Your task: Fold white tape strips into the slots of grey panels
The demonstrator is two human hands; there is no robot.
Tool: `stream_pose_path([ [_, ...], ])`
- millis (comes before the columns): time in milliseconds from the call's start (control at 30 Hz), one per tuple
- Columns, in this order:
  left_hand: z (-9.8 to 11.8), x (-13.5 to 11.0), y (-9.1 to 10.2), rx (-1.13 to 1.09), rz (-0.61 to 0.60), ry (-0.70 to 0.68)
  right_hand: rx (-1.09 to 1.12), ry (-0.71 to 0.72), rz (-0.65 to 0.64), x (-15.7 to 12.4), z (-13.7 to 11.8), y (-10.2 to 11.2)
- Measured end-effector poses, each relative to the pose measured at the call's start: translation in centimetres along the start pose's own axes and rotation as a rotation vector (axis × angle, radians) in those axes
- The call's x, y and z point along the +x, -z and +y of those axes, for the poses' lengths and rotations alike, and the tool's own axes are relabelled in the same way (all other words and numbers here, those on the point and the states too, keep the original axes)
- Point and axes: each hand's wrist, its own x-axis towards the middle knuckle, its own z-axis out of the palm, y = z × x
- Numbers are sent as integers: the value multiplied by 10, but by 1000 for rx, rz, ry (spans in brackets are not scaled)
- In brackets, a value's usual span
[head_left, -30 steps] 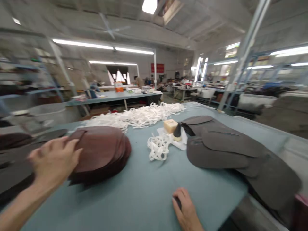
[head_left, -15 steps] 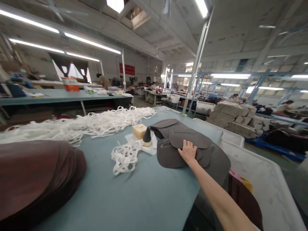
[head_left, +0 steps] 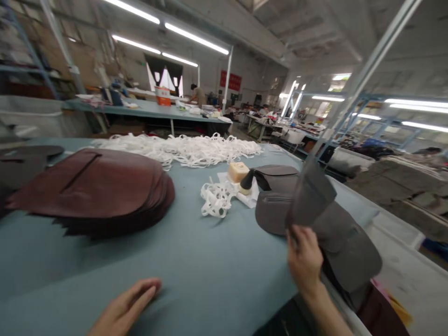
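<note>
My right hand [head_left: 304,256] is closed on a grey leather piece [head_left: 310,198] and holds it lifted off the grey pile [head_left: 336,242] at the table's right edge. My left hand [head_left: 122,310] lies flat and open on the blue-grey table [head_left: 210,266] near its front edge, holding nothing. A stack of brown leather pieces [head_left: 94,189] rests to the left, well beyond my left hand.
White strips lie in a long heap [head_left: 182,149] at the back and a small bundle [head_left: 215,200] in the middle. A tan block [head_left: 238,171] and a black cone-tipped bottle [head_left: 247,183] sit on white paper. White bins [head_left: 402,261] stand to the right. Other worktables and people are far behind.
My right hand has pulled back from the grey pile, lifting one grey piece with it. My left hand has come into view on the table front. The view swung left.
</note>
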Motion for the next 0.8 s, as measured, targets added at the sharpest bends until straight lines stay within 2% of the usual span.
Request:
stream_pose_path([
  [67,-1,-5,-10,-235,-85,120,254,203,-209,-50,-72,-12],
  [133,10,-12,-12,-492,-121,168,434,331,-326,-94,-136,-18],
  [200,23,-22,-6,-677,-209,234,604,408,-474,-123,-178,-19],
  [233,28,-28,-1,-728,-257,283,686,425,-540,-129,-187,-19],
  [300,33,-39,9,-744,-270,337,759,386,-671,-126,-184,-21],
  [333,32,-43,12,-715,-235,326,696,303,-721,-119,-173,-26],
  [367,31,-45,15,-672,-188,293,581,182,-719,-110,-158,-33],
  [433,26,-46,16,-586,-108,214,306,-30,-588,-95,-126,-52],
  [467,24,-44,16,-553,-94,196,161,-111,-582,-90,-112,-62],
  [567,20,-35,14,-505,-68,244,47,-211,-687,-88,-90,-81],
  [633,19,-32,13,-520,-60,278,145,-319,-753,-89,-91,-83],
  [700,19,-32,13,-570,-62,285,346,-521,-800,-85,-96,-76],
  [800,15,-39,15,-637,-53,313,872,-884,-953,-73,-102,-61],
])
